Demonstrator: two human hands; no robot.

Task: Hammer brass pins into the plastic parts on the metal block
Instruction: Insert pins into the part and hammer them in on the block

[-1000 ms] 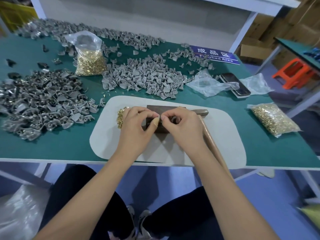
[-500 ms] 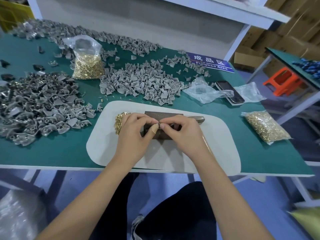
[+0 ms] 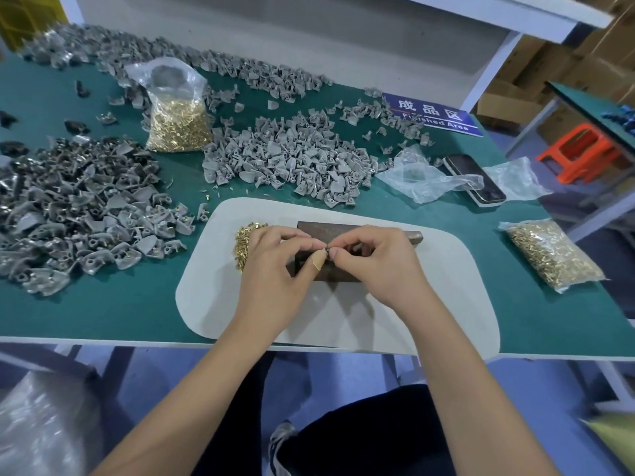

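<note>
A dark metal block (image 3: 330, 230) lies on a white mat (image 3: 446, 290) near the table's front edge. My left hand (image 3: 275, 269) and my right hand (image 3: 378, 266) meet over the block. Both pinch one small dark part (image 3: 326, 249) between thumb and fingertips; a tan plaster wraps my left thumb. I cannot tell whether a pin is in the part. Loose brass pins (image 3: 243, 243) are heaped on the mat, partly under my left hand. A hammer's metal head (image 3: 416, 237) pokes out beyond my right hand, and its handle is hidden.
Grey plastic parts lie in a heap behind the mat (image 3: 292, 156) and a larger heap at left (image 3: 75, 207). Bags of brass pins stand at back left (image 3: 178, 121) and lie at right (image 3: 553, 255). A phone (image 3: 474, 180), crumpled clear bags (image 3: 426, 176) and a blue sign (image 3: 433, 113) are at back right.
Both hands stay pinched together over the block. The view has shifted a little, and the hammer handle beside my right forearm no longer shows.
</note>
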